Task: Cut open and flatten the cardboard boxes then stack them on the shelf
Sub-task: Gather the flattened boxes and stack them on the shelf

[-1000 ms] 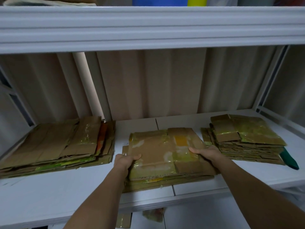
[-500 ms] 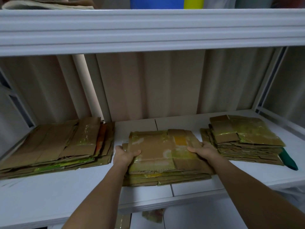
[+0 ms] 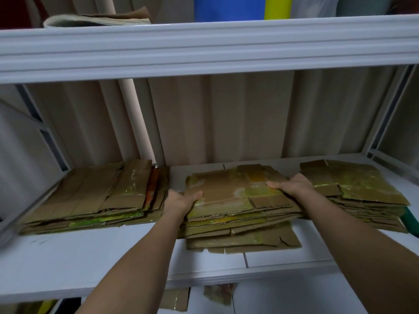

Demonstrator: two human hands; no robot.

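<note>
A stack of flattened cardboard boxes (image 3: 229,193), brown with shiny tape patches, lies in the middle of the white shelf (image 3: 90,257). My left hand (image 3: 181,200) grips the stack's left edge, thumb on top. My right hand (image 3: 292,184) grips its right edge, fingers curled over the top sheet. The upper sheets sit tilted above the lowest sheets (image 3: 244,241), which jut out toward me.
A wider pile of flat cardboard (image 3: 95,196) lies at the left and another pile (image 3: 362,189) at the right, close to my right hand. An upper shelf board (image 3: 204,46) hangs overhead. A green object (image 3: 410,220) pokes out at the far right.
Both hands have pushed the upper sheets of the middle stack farther back on the shelf, exposing the bottom sheets at the front. The view has moved closer.
</note>
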